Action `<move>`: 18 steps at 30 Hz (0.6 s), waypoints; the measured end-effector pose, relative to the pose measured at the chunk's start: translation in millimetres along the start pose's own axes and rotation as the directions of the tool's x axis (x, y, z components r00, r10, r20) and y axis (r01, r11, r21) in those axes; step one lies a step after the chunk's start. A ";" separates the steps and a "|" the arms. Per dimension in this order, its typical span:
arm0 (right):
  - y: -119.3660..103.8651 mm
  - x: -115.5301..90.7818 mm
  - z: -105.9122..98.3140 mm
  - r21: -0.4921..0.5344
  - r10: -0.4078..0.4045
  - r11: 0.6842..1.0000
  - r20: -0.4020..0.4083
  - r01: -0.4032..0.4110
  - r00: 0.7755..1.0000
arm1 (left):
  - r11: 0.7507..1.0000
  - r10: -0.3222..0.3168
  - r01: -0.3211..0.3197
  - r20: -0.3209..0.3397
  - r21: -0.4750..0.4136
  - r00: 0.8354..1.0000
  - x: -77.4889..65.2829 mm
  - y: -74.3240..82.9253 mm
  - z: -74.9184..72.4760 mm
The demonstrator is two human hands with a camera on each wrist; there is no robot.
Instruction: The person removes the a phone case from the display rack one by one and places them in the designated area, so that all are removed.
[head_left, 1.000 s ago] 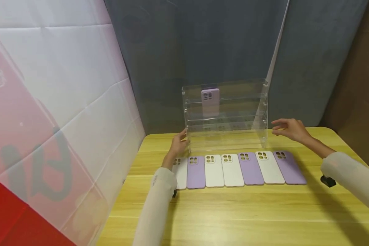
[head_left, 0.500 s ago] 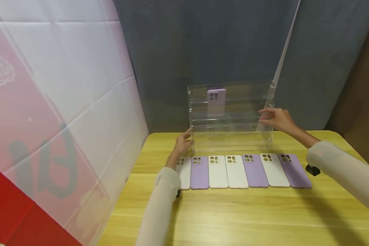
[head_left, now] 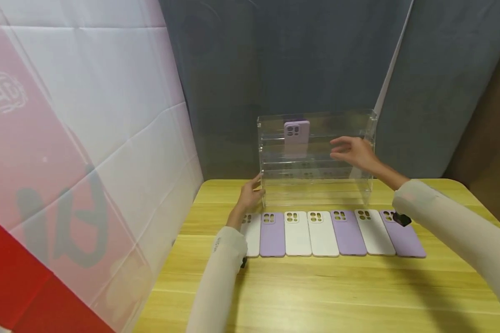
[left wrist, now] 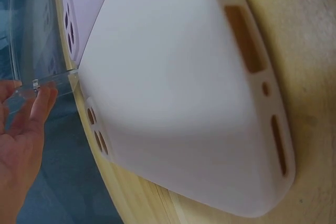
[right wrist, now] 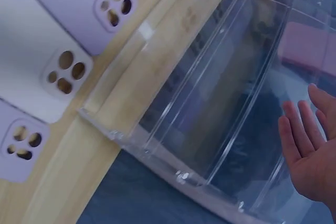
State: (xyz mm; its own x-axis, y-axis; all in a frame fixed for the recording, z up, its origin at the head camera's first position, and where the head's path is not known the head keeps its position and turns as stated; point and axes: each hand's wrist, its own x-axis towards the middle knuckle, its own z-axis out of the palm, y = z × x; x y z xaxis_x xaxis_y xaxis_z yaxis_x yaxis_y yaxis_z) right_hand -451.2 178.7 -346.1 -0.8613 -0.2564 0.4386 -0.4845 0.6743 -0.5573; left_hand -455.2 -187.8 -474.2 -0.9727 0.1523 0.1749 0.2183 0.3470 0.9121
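A clear acrylic display rack (head_left: 316,163) with several tiers stands at the back of the table. One purple phone case (head_left: 296,134) leans upright in its upper part, left of centre. My left hand (head_left: 250,194) holds the rack's left side panel near its bottom; the left wrist view shows the thumb and fingers about the panel's edge (left wrist: 37,85). In front of the rack's right half, my right hand (head_left: 354,152) hovers with loosely bent fingers and nothing in them. A white phone case (head_left: 252,235) lies beneath my left wrist, partly covered.
Several white and purple phone cases lie flat in a row before the rack, among them a purple case (head_left: 272,236) and a white case (head_left: 322,236). They rest on a yellow wood-grain table (head_left: 316,291). A dark curtain (head_left: 316,55) hangs behind; a printed white sheet (head_left: 141,83) borders the left.
My right hand has moved leftward and up, from beside the rack to in front of its right half. My left hand stays at the left panel. The view has shifted slightly.
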 end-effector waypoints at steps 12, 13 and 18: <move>-20.5 25.4 10.8 0.030 0.015 0.999 -0.059 -0.013 0.998 | 1.000 -0.017 0.017 -0.005 0.001 1.000 -1.3 -2.2 2.3; -21.6 28.1 12.2 0.035 0.011 0.999 -0.066 -0.008 0.998 | 1.000 -0.016 0.016 -0.006 -0.001 1.000 -1.8 -2.4 2.4; -28.5 39.8 18.9 0.065 -0.014 0.998 -0.093 0.020 0.996 | 1.000 -0.015 0.015 -0.008 -0.003 1.000 -4.0 -2.7 2.6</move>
State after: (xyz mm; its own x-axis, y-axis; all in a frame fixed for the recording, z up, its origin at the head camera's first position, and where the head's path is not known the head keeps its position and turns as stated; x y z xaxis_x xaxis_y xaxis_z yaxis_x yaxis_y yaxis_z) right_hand -474.5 136.3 -326.1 -0.8366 -0.2001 0.5100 -0.5105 0.6225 -0.5932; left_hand -451.7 -187.0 -478.3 -0.9764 0.1402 0.1641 0.2036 0.3464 0.9157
